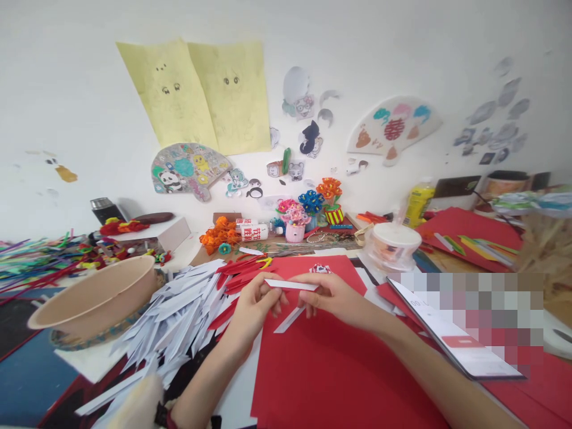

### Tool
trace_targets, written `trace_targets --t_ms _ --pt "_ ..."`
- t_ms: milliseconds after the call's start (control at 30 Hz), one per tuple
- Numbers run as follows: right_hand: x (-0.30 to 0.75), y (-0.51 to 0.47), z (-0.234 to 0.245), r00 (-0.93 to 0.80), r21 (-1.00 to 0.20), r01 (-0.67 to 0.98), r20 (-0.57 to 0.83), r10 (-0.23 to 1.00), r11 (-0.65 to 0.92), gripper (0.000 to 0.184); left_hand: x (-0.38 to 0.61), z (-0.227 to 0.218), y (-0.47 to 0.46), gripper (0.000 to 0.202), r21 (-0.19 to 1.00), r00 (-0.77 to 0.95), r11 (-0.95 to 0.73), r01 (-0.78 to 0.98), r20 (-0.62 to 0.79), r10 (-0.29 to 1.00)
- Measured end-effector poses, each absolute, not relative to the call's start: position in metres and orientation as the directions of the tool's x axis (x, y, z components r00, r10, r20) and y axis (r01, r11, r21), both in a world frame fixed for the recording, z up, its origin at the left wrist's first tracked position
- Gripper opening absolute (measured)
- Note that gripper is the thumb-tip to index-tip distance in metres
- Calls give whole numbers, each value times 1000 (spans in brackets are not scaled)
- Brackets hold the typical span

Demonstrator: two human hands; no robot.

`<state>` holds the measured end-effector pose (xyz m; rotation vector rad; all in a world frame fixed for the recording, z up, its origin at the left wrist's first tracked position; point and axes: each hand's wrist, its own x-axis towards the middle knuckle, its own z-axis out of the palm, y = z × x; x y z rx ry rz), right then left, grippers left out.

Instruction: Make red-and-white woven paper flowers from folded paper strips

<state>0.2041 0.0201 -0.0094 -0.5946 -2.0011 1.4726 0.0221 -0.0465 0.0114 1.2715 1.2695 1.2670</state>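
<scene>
A folded white paper strip stretches between my two hands over the red paper. My left hand pinches its left end between thumb and fingers. My right hand grips the right end, thumb in front. A second white length slants down to the left from below my right fingers; whether it joins the upper strip I cannot tell. Just beyond my hands a small red-and-white folded piece lies on the red sheet. Left of my left hand is a large pile of white folded strips.
A beige basin stands at left. A tablet-like screen lies at right, partly pixelated. Behind are red strips, orange flowers, a pink flower pot and a white-lidded tub. A wall with fans and drawings closes the back.
</scene>
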Motion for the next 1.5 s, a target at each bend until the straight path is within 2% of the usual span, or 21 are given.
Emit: trace_targets --t_ms 200,300,400,500,700,833,967,1100,1200,1367,1500 --pt "205 20 -8 -682 -956 44 183 708 290 41 22 13 -46 17 981 -12 -84 173 88 996" --pt "208 23 -6 -648 -949 75 186 739 305 41 20 7 -44 18 935 -6 -114 335 123 992" --pt "213 27 -4 -569 -947 96 201 798 307 42 17 -1 -42 13 754 7 -121 646 152 988" --pt "217 32 -5 -539 -949 108 194 820 295 43 16 -9 -43 9 604 70 -131 786 123 990" --pt "214 37 -16 -547 -960 84 180 817 268 37 15 -14 -45 3 569 200 -229 790 113 973" --pt "216 40 -20 -509 -957 107 180 842 269 35 12 -5 -43 8 518 75 -106 849 81 994" --pt "218 40 -19 -471 -957 142 158 868 252 33 5 5 -42 14 444 -113 -9 896 246 963" --pt "216 38 -17 -494 -961 142 138 858 236 31 3 7 -42 17 473 -140 -63 879 383 913" --pt "215 37 -16 -484 -960 148 140 864 239 30 5 5 -43 17 486 -100 -96 869 362 927" --pt "218 43 -20 -316 -952 224 130 940 208 26 7 4 -42 18 472 14 -141 870 263 965" --pt "219 44 -20 -239 -932 286 157 958 224 24 6 3 -41 23 369 -4 -95 925 258 966"
